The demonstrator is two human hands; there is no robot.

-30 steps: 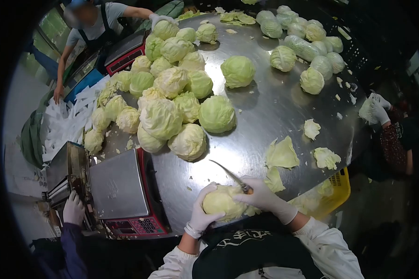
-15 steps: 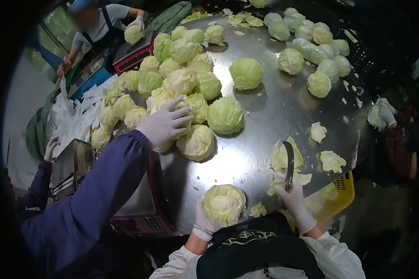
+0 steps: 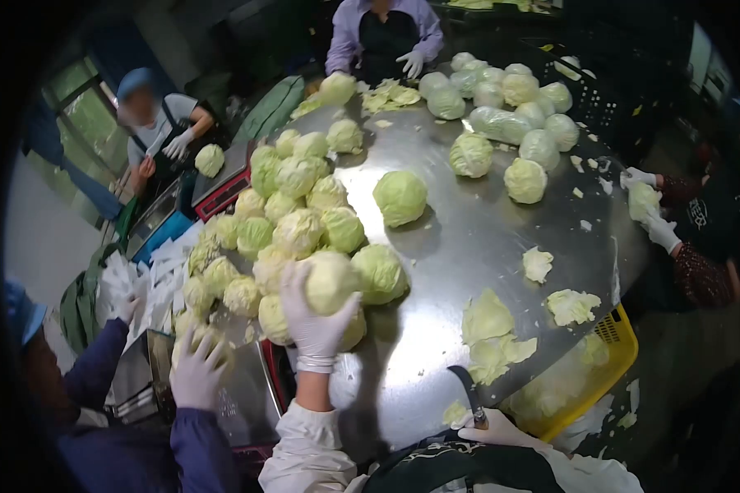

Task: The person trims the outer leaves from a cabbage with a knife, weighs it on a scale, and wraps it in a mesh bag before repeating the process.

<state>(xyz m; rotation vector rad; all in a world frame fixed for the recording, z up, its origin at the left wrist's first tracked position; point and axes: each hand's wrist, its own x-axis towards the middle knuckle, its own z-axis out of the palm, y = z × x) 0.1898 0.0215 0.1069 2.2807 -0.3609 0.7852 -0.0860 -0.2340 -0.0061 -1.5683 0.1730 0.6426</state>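
Observation:
My gloved left hand (image 3: pixel 314 326) is closed around a pale cabbage (image 3: pixel 332 281), at the near side of the cabbage pile (image 3: pixel 298 230). Right beside it lies a greener cabbage (image 3: pixel 380 273). Low in the view, close to my body, my gloved right hand (image 3: pixel 501 430) grips a knife (image 3: pixel 467 389) with a curved dark blade. Its blade points up and left over the metal table (image 3: pixel 419 345). Loose outer leaves (image 3: pixel 492 337) lie just beyond the knife.
At left, a co-worker's gloved hand (image 3: pixel 197 374) is on a cabbage over a scale (image 3: pixel 251 403). Wrapped cabbages (image 3: pixel 501 123) sit at the far right of the table. A yellow crate (image 3: pixel 625 345) with leaves stands by the right edge. Other people work around the table.
My left hand has gone forward and left with the cabbage, to the pile. The knife in my right hand has dropped lower and nearer. The co-worker's hand has left the pile for the scale.

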